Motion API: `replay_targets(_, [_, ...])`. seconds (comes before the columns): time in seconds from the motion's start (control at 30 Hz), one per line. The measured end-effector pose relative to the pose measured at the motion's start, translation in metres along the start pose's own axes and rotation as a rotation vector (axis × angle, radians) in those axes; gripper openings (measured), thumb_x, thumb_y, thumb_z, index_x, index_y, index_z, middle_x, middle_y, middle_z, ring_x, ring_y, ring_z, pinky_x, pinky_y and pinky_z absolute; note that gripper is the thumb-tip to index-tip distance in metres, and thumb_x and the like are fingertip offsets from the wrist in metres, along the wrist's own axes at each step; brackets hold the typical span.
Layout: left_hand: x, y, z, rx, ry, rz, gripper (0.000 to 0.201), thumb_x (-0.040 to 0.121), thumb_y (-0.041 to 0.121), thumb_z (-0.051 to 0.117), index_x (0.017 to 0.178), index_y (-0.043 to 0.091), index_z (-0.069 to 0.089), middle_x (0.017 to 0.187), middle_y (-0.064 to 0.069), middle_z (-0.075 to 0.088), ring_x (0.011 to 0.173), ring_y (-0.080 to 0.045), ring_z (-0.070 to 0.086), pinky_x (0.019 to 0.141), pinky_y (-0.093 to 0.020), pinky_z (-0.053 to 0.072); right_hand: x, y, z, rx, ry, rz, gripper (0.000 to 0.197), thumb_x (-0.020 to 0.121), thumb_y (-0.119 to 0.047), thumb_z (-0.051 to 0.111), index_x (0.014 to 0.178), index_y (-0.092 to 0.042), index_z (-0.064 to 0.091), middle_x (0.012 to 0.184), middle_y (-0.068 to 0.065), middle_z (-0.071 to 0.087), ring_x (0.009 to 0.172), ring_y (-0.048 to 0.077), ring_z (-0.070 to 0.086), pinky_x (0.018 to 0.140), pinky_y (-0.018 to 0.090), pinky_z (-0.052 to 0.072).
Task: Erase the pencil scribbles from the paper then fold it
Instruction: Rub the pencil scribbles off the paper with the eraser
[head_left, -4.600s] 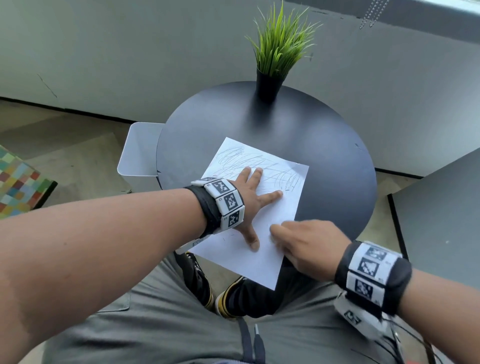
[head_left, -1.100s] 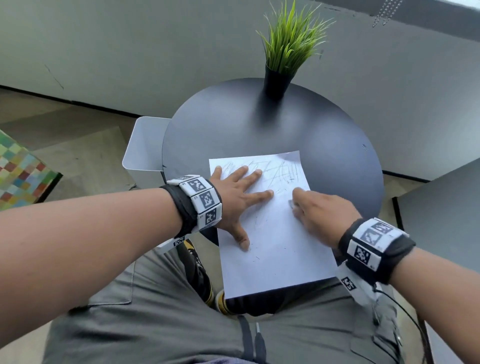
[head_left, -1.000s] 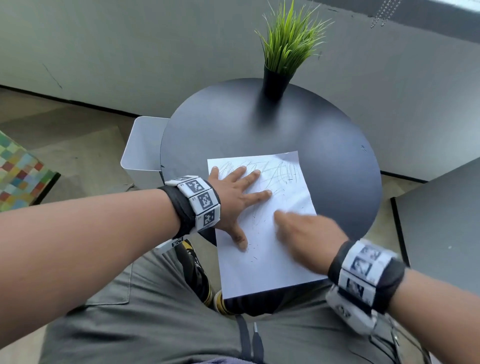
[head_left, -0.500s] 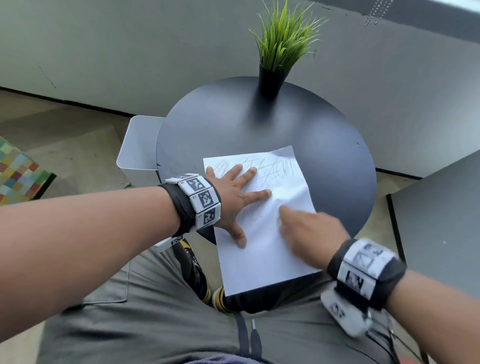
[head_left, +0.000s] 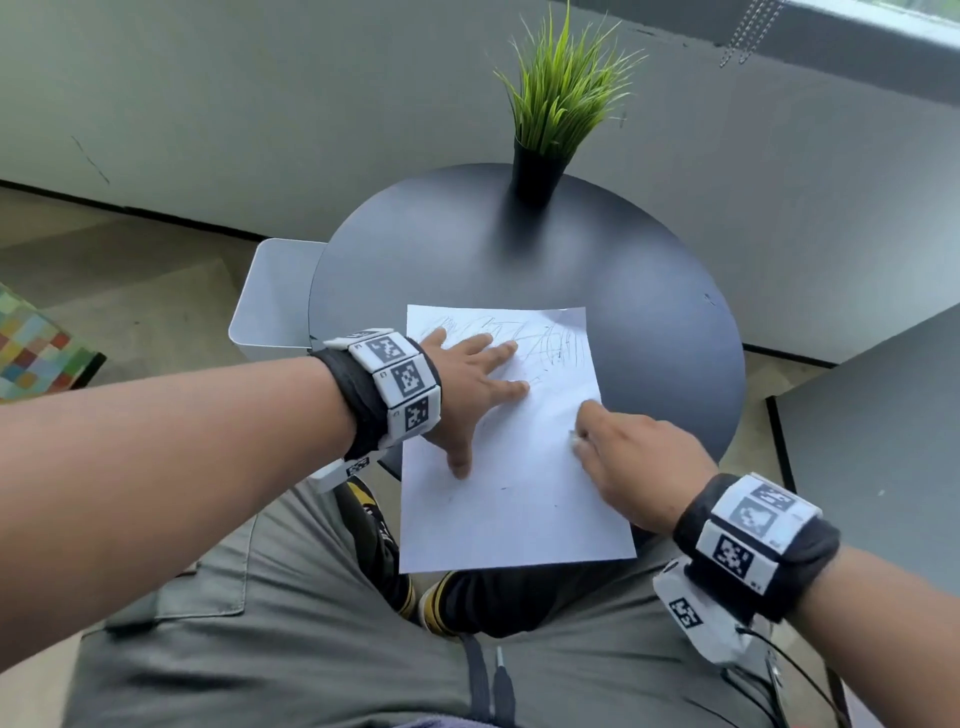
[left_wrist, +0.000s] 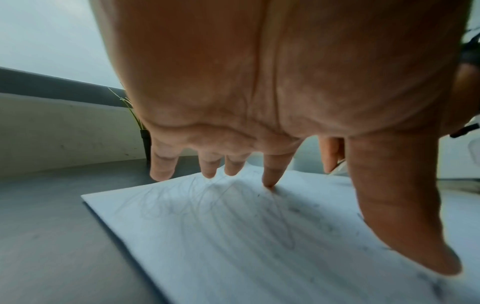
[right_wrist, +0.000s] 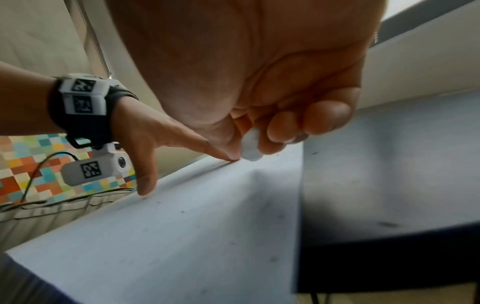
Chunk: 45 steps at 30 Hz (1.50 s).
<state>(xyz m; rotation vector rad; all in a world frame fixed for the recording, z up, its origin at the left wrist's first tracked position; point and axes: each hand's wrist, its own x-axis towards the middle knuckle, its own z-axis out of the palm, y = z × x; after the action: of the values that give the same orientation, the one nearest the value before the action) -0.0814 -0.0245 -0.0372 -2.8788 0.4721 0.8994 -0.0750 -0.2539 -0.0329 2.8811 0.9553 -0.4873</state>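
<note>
A white sheet of paper (head_left: 514, 499) lies on the round black table (head_left: 649, 322), its near end hanging over the table edge. Pencil scribbles (head_left: 545, 343) remain along its far end; the near part shows only faint marks and crumbs. My left hand (head_left: 470, 387) lies flat with spread fingers on the paper's left side, pressing it down (left_wrist: 270, 181). My right hand (head_left: 618, 447) pinches a small white eraser (right_wrist: 250, 147) against the paper near its right edge; in the head view only a sliver of the eraser (head_left: 574, 441) shows.
A potted grass plant (head_left: 540, 171) stands at the table's far edge. A pale metal stool (head_left: 270, 296) sits left of the table, a second dark tabletop (head_left: 883, 441) to the right. My knees are under the paper's overhanging end.
The paper was turned from slanted to nearly straight. My right hand has been rubbing back and forth with the eraser and now sits nearer the right edge. The left hand stays pressed flat.
</note>
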Motion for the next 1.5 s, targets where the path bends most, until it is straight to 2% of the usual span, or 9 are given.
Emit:
replay_targets(0.2, [0.017,0.036,-0.006,-0.068,0.182,0.059,0.124,0.067,0.088,0.063,0.162,0.029,0.008,0.171,-0.003,-0.004,0.156,-0.026,0.003,0.123,-0.056,0.016,-0.001,-0.002,0.003,-0.02,0.037,-0.005,0.016,0.099,-0.04,0.033,0.095,-0.024,0.036,0.081,-0.004,0.059,0.073,0.029,0.06,0.06,0.037,0.049])
replay_targets(0.33, [0.027,0.044,0.004,-0.027,0.129,0.016,0.145,0.051,0.092,0.069,0.162,0.027,0.001,0.171,-0.005,-0.008,0.156,-0.03,-0.002,0.114,-0.073,0.014,0.003,-0.009,0.017,-0.075,0.022,-0.082,0.015,0.099,-0.037,0.031,0.091,-0.026,0.024,0.077,-0.002,0.053,0.066,0.032,0.058,0.052,0.034,0.038])
replay_targets(0.43, [0.027,0.043,0.007,-0.072,0.102,0.015,0.147,0.052,0.088,0.073,0.161,0.03,-0.005,0.17,-0.004,-0.014,0.157,-0.03,-0.008,0.11,-0.08,0.011,0.028,0.003,0.01,0.028,0.065,-0.028,0.01,0.098,-0.035,0.031,0.098,-0.025,0.031,0.083,0.0,0.058,0.072,0.034,0.06,0.06,0.038,0.049])
replay_targets(0.67, [0.027,0.042,0.008,-0.104,0.059,-0.007,0.147,0.055,0.089,0.072,0.161,0.031,-0.011,0.168,0.002,-0.024,0.156,-0.026,-0.017,0.104,-0.085,0.013,-0.003,-0.021,0.013,-0.03,-0.086,-0.125,0.01,0.098,-0.034,0.033,0.1,-0.024,0.032,0.085,0.0,0.057,0.068,0.035,0.054,0.057,0.037,0.044])
replay_targets(0.93, [0.028,0.041,0.01,-0.101,0.075,-0.002,0.147,0.053,0.089,0.072,0.161,0.032,-0.01,0.169,0.003,-0.022,0.156,-0.026,-0.015,0.102,-0.085,0.017,0.019,-0.012,0.006,0.022,-0.047,-0.024,0.021,0.098,-0.037,0.033,0.113,-0.023,0.035,0.098,0.004,0.064,0.08,0.036,0.059,0.062,0.037,0.04])
replay_targets(1.03, [0.028,0.041,0.009,-0.094,0.06,-0.005,0.146,0.055,0.09,0.069,0.161,0.031,-0.012,0.168,0.003,-0.024,0.156,-0.025,-0.017,0.103,-0.085,0.017,0.004,-0.016,0.009,-0.025,-0.107,-0.094,0.014,0.099,-0.038,0.03,0.102,-0.024,0.032,0.088,0.001,0.06,0.071,0.035,0.055,0.059,0.036,0.041])
replay_targets(1.17, [0.027,0.041,0.007,-0.1,0.051,-0.004,0.145,0.057,0.088,0.07,0.161,0.032,-0.014,0.168,0.004,-0.024,0.156,-0.026,-0.016,0.103,-0.084,0.018,0.038,0.02,-0.001,0.051,0.0,0.104,0.014,0.098,-0.035,0.03,0.093,-0.022,0.028,0.092,0.006,0.063,0.07,0.034,0.053,0.059,0.036,0.038])
replay_targets(1.33, [0.028,0.04,0.008,-0.099,0.044,-0.007,0.146,0.056,0.089,0.07,0.161,0.032,-0.014,0.168,0.004,-0.026,0.156,-0.025,-0.018,0.103,-0.085,0.017,-0.004,-0.009,0.014,-0.009,-0.085,-0.107,0.017,0.098,-0.04,0.031,0.092,-0.026,0.023,0.087,-0.001,0.059,0.079,0.035,0.062,0.059,0.037,0.041])
replay_targets(1.5, [0.028,0.041,0.008,-0.092,0.044,-0.004,0.145,0.056,0.089,0.07,0.161,0.032,-0.014,0.168,0.004,-0.025,0.156,-0.026,-0.017,0.103,-0.084,0.02,0.02,0.016,0.003,-0.011,0.018,0.038,0.016,0.098,-0.035,0.03,0.088,-0.024,0.023,0.088,0.001,0.06,0.07,0.033,0.057,0.059,0.036,0.041])
